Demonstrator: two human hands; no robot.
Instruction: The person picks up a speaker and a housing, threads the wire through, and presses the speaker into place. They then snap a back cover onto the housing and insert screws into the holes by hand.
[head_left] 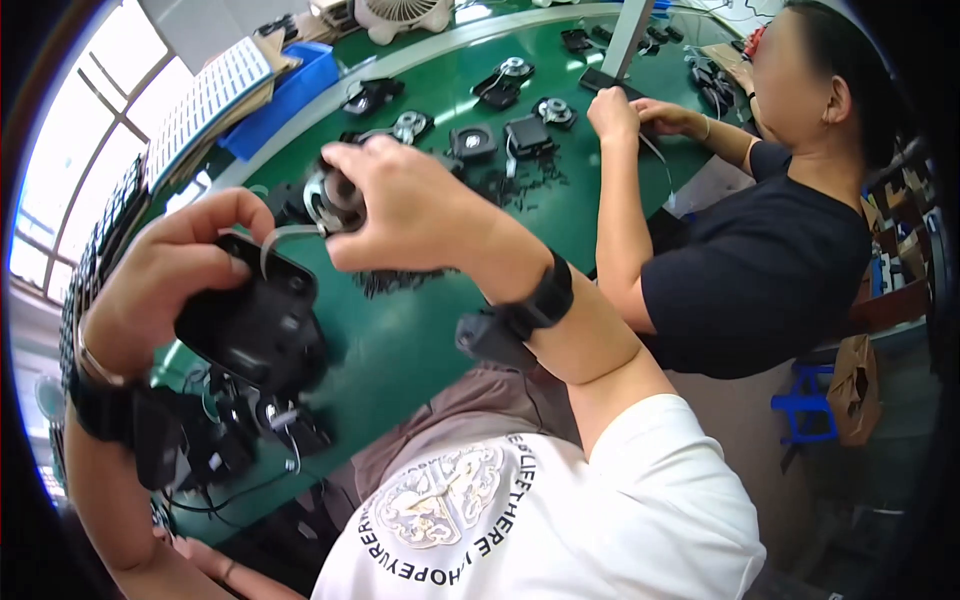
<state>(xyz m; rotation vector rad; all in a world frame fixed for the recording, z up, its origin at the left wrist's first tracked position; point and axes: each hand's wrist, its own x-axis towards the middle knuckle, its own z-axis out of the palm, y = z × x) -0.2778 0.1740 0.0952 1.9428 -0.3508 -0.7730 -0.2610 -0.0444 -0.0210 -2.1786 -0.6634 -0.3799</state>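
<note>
My left hand (165,275) grips a black plastic housing (250,325) by its upper edge, with the hollow side facing me. In my right hand (400,205) is a round speaker driver (328,200) with a metal frame, tilted on its side and slightly blurred. A pale cable (290,231) runs from the driver to the housing's edge, by my left fingertips. Both parts are lifted over the green table (400,325). The right palm and fingers hide part of the driver.
More drivers and black housings (528,137) lie farther back, beside scattered black strips (520,185). Wired black parts (265,415) sit at the near left. A blue bin (310,85) stands at the far left. At right, a co-worker (740,240) handles a dark part.
</note>
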